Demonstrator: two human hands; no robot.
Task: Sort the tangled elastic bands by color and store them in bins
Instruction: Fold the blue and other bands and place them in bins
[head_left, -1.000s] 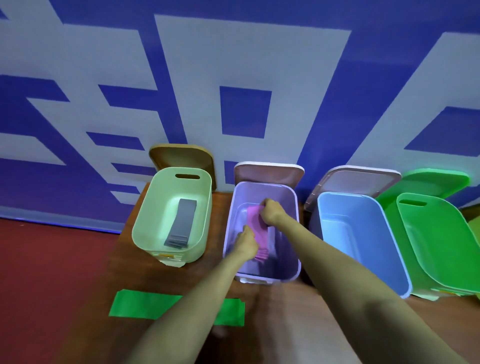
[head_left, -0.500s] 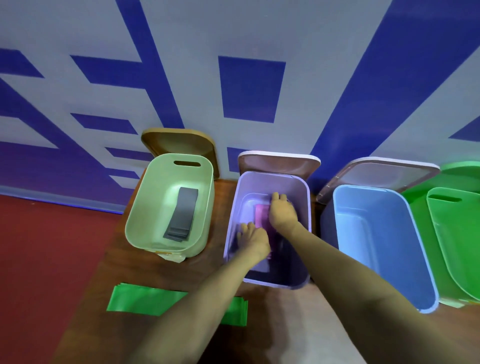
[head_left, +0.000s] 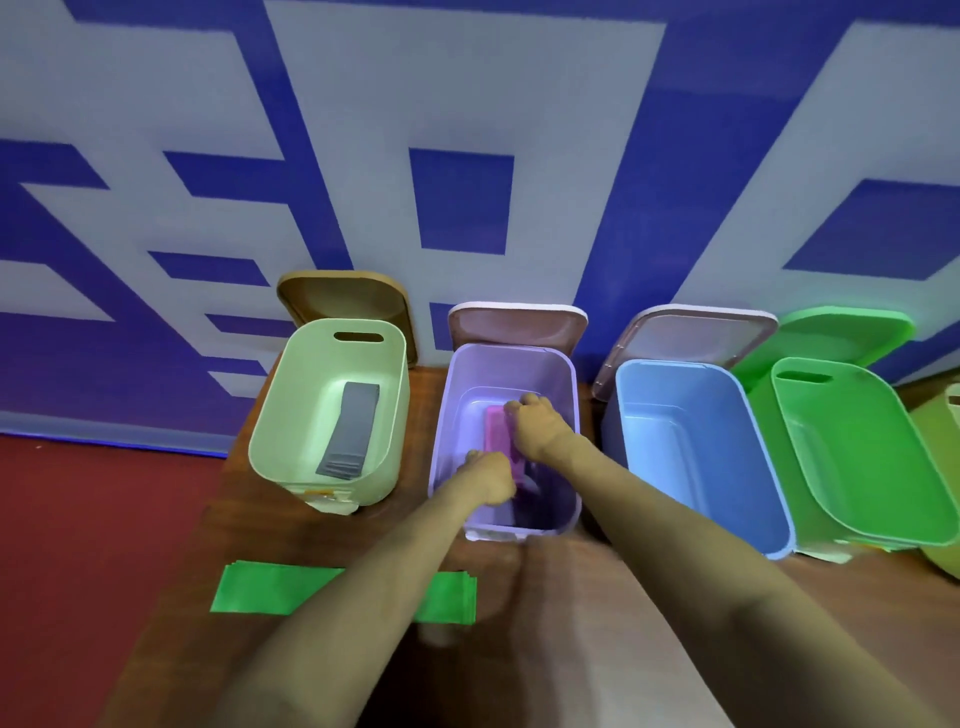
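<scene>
Both my hands are down inside the lilac bin (head_left: 519, 371). A stack of pink elastic bands (head_left: 496, 434) lies lengthwise on its floor. My right hand (head_left: 537, 431) grips the far end of the pink bands with curled fingers. My left hand (head_left: 488, 478) is closed over their near end and hides it. Grey bands (head_left: 349, 431) lie flat in the pale green bin (head_left: 311, 374) to the left. Green bands (head_left: 260, 592) lie flat on the wooden table (head_left: 597, 597) near me, partly under my left forearm.
To the right stand a light blue bin (head_left: 675, 387) with nothing visible inside and a bright green bin (head_left: 883, 447), tilted. Lids lean on the blue-and-white wall behind every bin. A yellow-green container (head_left: 948, 525) shows at the right edge. Red floor lies left of the table.
My hands have lowered the pink bands from above the rim down to the lilac bin's floor. The camera has shifted a little.
</scene>
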